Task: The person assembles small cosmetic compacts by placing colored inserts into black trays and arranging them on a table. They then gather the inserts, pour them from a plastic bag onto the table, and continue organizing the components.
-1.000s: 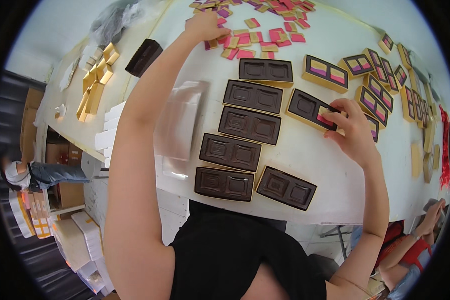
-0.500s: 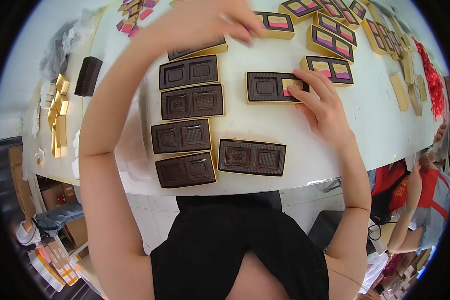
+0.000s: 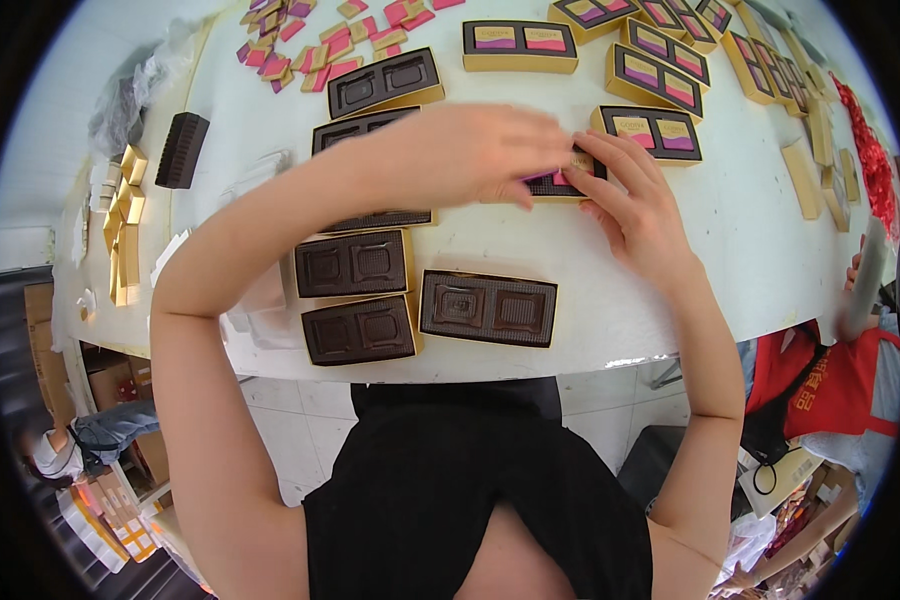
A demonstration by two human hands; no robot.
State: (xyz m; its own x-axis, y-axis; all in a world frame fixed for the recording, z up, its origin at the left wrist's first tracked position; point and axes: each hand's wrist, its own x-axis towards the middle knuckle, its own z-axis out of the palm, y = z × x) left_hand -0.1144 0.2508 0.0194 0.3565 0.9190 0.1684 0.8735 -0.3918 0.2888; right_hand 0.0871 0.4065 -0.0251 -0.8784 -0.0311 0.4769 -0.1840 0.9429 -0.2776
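Note:
My left hand (image 3: 490,155) is over a gold box (image 3: 574,198) with a dark two-hollow tray. A small wrapped square with a purple edge (image 3: 541,176) shows under its pinched fingers, above the tray's left hollow. At the box's right end my right hand (image 3: 638,195) grips the side, with a fingertip on a pink-and-gold wrapped square (image 3: 581,165) in the right hollow. My left hand hides much of this box. To the left stands a column of similar boxes, such as this one (image 3: 362,330), with bare trays; my left forearm crosses it. Another bare-tray box (image 3: 488,310) lies nearer me.
Loose pink, purple and gold squares (image 3: 335,45) are scattered at the far left. Filled boxes (image 3: 646,135) stand at the far right, beside gold lids (image 3: 800,180) and red shred (image 3: 863,160). A dark ridged block (image 3: 181,150) lies leftward. People (image 3: 820,390) are beyond the table's right edge.
My left hand has come from the far side of the table down to the box at my right hand, bringing the purple-edged square. My right hand stays on that box.

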